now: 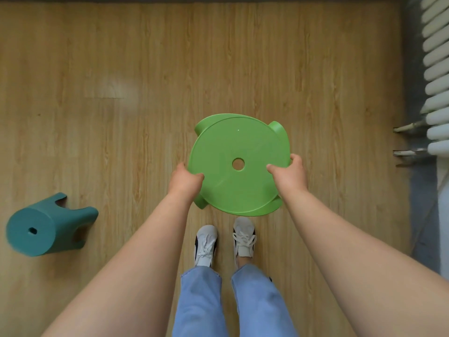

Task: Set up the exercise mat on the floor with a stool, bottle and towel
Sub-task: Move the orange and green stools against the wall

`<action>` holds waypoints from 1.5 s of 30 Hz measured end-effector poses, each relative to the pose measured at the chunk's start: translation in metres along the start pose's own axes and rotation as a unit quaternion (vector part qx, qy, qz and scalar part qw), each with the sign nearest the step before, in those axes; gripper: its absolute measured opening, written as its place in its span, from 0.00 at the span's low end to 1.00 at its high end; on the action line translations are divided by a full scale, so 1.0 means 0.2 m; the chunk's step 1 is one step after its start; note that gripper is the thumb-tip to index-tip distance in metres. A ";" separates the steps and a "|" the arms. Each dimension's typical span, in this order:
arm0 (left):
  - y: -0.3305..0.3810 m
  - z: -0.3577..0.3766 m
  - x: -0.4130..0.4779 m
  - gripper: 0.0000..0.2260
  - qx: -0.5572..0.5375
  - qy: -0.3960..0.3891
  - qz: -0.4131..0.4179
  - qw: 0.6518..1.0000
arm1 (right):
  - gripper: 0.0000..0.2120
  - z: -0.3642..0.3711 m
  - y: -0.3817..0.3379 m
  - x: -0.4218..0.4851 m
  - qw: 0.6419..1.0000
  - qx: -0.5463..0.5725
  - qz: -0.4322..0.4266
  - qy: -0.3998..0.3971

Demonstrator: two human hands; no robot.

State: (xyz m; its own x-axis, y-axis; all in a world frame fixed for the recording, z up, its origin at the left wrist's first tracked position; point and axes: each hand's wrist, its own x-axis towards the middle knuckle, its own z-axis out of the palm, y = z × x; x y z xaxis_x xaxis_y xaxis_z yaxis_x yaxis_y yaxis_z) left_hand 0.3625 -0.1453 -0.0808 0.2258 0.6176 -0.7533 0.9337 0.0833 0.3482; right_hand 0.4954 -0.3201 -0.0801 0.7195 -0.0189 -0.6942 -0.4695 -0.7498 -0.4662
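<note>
Over the wooden floor (121, 69), just ahead of the person's feet, the green stool (218, 161) is held seat-up, its round top with a centre hole facing the camera and slightly tilted. Three of its legs peek out from under the rim: one at the far right and two at the near edge. Whether any leg touches the boards cannot be told.

The left hand (185, 181) grips the seat's left rim, with the thumb lying on top and the fingers curled underneath. The right hand (290, 173) grips the right rim the same way, thumb on the seat and fingers wrapped round the edge. Both forearms reach straight down to it.

The white shoes (205, 244) carry dark side panels, but any mark on them is too blurred to read. Pale blue jeans (201, 300) end above them.

To the left, well apart from the green stool, a teal stool (43, 229) lies on its side with its seat turned toward the left edge of view. Along the right edge stands a white radiator (435, 69) with two pipes (410, 127) jutting toward the floor space; the green stool's right side is near these but apart. Ahead of the stool the boards run on to a dark strip at the far wall.
</note>
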 end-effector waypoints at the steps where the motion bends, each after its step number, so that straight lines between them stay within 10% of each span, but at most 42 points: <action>1: -0.01 0.02 0.04 0.27 -0.014 -0.010 -0.007 1.000 | 0.35 0.02 0.02 0.04 1.000 0.017 0.014 -0.004; 17: -0.02 0.08 0.26 0.28 -0.198 -0.116 -0.104 0.968 | 0.31 0.09 0.13 0.24 0.965 0.223 0.097 -0.093; 45: 0.09 0.60 -0.88 0.33 0.091 -0.240 0.165 0.952 | 0.26 -0.73 1.19 -0.92 0.854 0.484 0.127 0.143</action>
State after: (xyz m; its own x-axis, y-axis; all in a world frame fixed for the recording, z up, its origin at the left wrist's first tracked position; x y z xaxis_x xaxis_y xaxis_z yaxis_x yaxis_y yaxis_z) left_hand 0.3718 -0.3458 -0.0087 0.5754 0.1540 -0.8032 0.8127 -0.2176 0.5405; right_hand 0.3257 -0.5910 0.0170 0.5621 -0.3635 -0.7429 -0.7330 0.1969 -0.6511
